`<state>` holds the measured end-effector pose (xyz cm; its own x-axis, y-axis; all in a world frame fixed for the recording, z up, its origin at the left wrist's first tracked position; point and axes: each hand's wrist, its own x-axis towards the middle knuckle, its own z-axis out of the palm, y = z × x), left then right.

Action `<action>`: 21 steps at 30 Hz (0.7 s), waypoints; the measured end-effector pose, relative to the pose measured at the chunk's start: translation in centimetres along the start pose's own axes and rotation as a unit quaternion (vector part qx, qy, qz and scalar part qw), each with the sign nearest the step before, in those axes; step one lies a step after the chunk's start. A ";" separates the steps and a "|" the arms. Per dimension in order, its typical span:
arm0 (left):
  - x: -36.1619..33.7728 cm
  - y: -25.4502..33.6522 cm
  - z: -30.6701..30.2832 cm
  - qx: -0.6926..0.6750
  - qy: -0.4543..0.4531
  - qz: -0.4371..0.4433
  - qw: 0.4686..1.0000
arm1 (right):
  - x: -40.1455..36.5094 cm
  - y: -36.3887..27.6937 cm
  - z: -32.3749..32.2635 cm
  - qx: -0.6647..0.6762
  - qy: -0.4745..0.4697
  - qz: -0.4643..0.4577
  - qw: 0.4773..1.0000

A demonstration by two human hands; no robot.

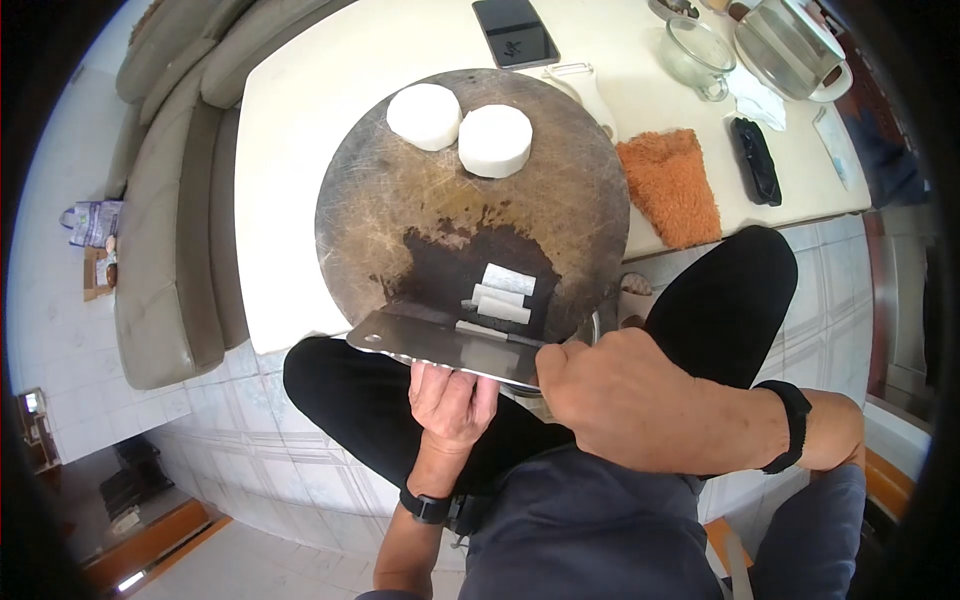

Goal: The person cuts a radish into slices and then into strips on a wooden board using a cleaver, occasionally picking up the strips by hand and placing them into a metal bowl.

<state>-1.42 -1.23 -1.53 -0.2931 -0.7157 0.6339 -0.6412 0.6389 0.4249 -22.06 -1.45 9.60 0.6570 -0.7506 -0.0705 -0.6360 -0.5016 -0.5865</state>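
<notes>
My right hand point(610, 395) is closed around the handle of a wide cleaver point(440, 342), whose blade lies across the near edge of a round wooden chopping board point(360, 220). My left hand point(455, 405) is just below the blade, fingers curled and pressed together. The blade hides its fingertips and whatever they hold. Thin white strips point(503, 305) lie on the dark wet patch beyond the cleaver, and a pale strip point(482, 329) shows at the blade. Two thick white rounds, a left one point(424, 117) and a right one point(496, 142), sit at the board's far side.
Behind the board lie a phone point(516, 33) and a white peeler point(592, 98). To the right are an orange cloth point(672, 188), a black case point(756, 162), a glass cup point(694, 55) and a clear jug point(785, 48). A sofa point(170, 230) stands at left.
</notes>
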 end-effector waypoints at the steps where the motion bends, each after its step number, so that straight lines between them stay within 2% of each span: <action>1: 0.0 0.0 0.0 0.003 0.000 0.003 1.000 | 0.1 -0.1 -0.1 -0.005 0.000 -0.009 1.000; 12: -0.2 -0.1 -0.1 -0.013 0.003 0.013 1.000 | 1.9 0.7 1.8 0.052 0.081 -0.035 0.995; 15: 0.3 0.1 0.3 -0.021 0.025 0.023 0.999 | 2.1 1.2 1.4 0.053 0.071 -0.008 0.996; 17: 0.2 -0.1 0.4 -0.024 0.027 0.029 0.999 | 2.0 1.5 1.5 0.020 0.051 0.049 0.997; 21: 0.1 -0.2 0.3 -0.028 0.024 0.027 0.999 | 1.3 1.6 1.4 0.010 0.064 0.066 0.996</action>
<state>-1.56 -1.47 -1.76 -0.2919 -0.6658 0.6867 -0.5839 0.6926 0.4234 -21.65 -2.61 7.50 0.5096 -0.8592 -0.0456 -0.7051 -0.3866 -0.5945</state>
